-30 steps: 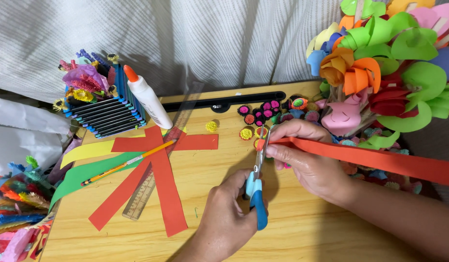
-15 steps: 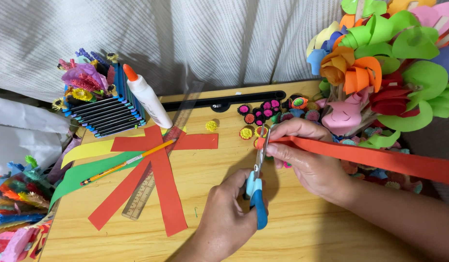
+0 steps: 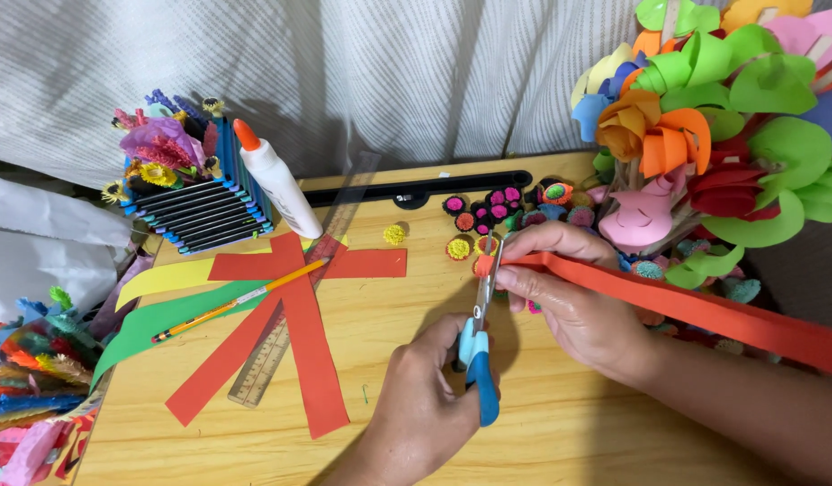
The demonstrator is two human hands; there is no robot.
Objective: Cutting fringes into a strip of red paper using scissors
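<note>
Left hand [image 3: 425,405] grips blue scissors [image 3: 479,351], blades upright; right hand [image 3: 569,297] pinches orange paper strip [image 3: 686,306]

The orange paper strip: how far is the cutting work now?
Done: three cut strips lie crossed on the table. In hand: the left hand works blue-handled scissors at the end of a long orange strip, held by the right hand. Left: most of that strip is uncut.
</note>
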